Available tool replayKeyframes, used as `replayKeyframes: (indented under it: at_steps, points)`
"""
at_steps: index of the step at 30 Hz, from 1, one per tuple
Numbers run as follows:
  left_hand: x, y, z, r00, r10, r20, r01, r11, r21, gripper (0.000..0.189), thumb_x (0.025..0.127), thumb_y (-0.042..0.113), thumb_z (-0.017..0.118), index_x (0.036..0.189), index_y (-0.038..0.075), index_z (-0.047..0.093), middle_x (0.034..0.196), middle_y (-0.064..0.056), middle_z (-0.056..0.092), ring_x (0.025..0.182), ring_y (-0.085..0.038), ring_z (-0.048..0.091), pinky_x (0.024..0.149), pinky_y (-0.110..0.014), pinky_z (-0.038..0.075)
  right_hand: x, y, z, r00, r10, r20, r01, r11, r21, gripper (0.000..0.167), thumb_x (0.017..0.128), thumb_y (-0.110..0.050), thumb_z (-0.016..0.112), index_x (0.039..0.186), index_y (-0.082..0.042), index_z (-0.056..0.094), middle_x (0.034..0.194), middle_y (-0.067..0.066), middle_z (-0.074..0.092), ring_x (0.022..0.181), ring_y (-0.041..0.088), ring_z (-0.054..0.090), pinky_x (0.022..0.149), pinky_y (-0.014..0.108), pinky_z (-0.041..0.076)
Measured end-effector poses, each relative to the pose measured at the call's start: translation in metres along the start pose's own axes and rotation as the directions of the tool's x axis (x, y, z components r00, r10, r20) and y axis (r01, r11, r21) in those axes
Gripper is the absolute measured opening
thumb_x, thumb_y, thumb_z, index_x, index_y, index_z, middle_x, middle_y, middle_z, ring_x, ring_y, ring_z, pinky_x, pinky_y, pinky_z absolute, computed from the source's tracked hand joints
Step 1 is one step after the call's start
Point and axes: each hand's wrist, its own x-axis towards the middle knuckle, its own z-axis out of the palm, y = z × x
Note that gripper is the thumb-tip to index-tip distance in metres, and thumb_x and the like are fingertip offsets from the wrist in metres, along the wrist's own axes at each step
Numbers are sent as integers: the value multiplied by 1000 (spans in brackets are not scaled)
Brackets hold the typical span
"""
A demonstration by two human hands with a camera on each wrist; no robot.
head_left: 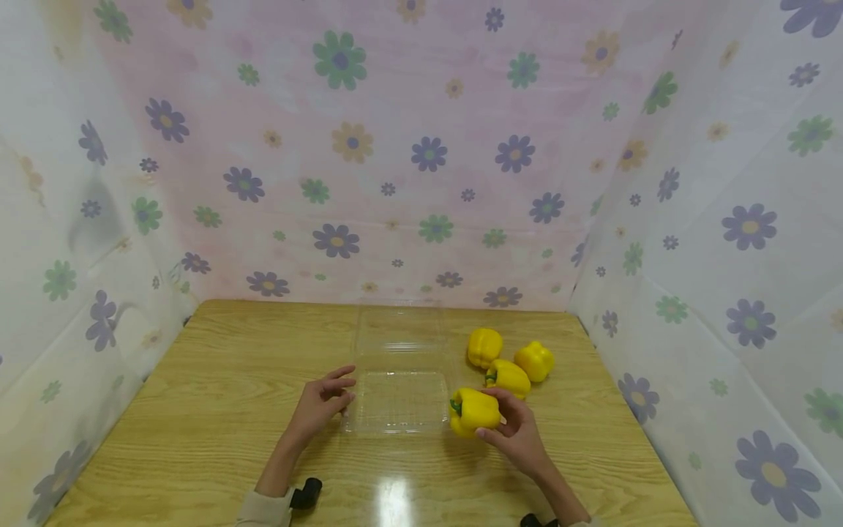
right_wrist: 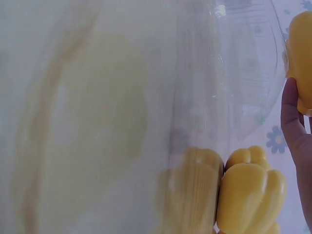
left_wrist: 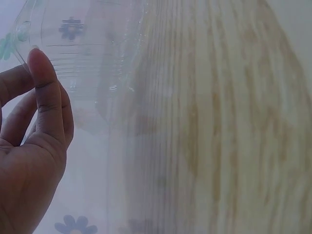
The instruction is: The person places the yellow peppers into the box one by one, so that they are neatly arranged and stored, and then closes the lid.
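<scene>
A clear plastic clamshell container (head_left: 403, 430) lies on the table with its lid (head_left: 400, 322) folded back, away from me. At its left side my left hand (head_left: 320, 402) pinches the rim between thumb and fingers, as the left wrist view shows near the container's corner. My right hand (head_left: 516, 432) grips a yellow bell pepper (head_left: 477, 411) with a green stem, thumb below and fingers along its right side. This pepper is beside the container's right wall, its stem pointing left. The right wrist view has the same held pepper (right_wrist: 301, 58) at its right edge.
Three more yellow bell peppers stand close together behind the right hand: one at the back (head_left: 484, 347), one at the right (head_left: 535, 361), one nearest the hand (head_left: 510, 378). Flower-printed cloth (head_left: 395, 168) encloses the wooden table (head_left: 217, 410) at the back and both sides.
</scene>
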Motion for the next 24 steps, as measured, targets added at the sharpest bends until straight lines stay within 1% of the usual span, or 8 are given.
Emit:
replayKeyframes:
  at_steps: [5,8,13,18,21,24]
  points:
    - [0,-2,1,1000,13,2,-13,1000,-16,34,94,-3,68,123,-20,62,151,-30,45,79,-15,61,61,-23,54,3,2,4,999,-42,14,42,999,10,60,89,11,69,141,16,40,138,3,57,121,12,60,92,32,58]
    - [0,-3,2,1000,19,0,-19,1000,-17,33,94,-3,68,123,-20,63,151,-31,45,79,-16,61,61,-23,54,4,0,6,999,-53,12,53,999,5,59,89,12,69,140,17,40,138,4,56,122,13,59,93,31,58]
    - [0,-5,2,1000,27,-1,-27,999,-17,33,94,-3,68,122,-20,62,150,-32,44,77,-15,60,60,-23,54,7,-2,9,998,-56,11,56,998,1,60,89,11,70,141,14,41,140,4,56,124,12,58,95,31,57]
    - [0,-5,1,1000,27,-1,-27,999,-25,34,94,-3,69,122,-20,63,151,-32,43,76,-13,61,61,-24,55,11,-4,12,998,-56,4,56,998,-4,60,88,9,72,142,7,45,141,4,56,125,12,58,96,31,57]
    - [0,-5,2,1000,29,-7,-29,999,-23,33,93,-4,69,122,-20,63,151,-33,43,76,-11,61,60,-24,55,14,-4,16,998,-59,5,59,998,-5,60,88,9,72,142,6,45,141,5,55,125,12,58,95,31,57]
    - [0,-5,2,999,45,-6,-45,999,-17,33,93,-5,68,121,-22,62,150,-35,43,77,-9,62,59,-24,56,17,-3,19,998,-55,4,55,998,3,60,89,8,71,142,7,44,141,5,54,125,12,57,94,33,58]
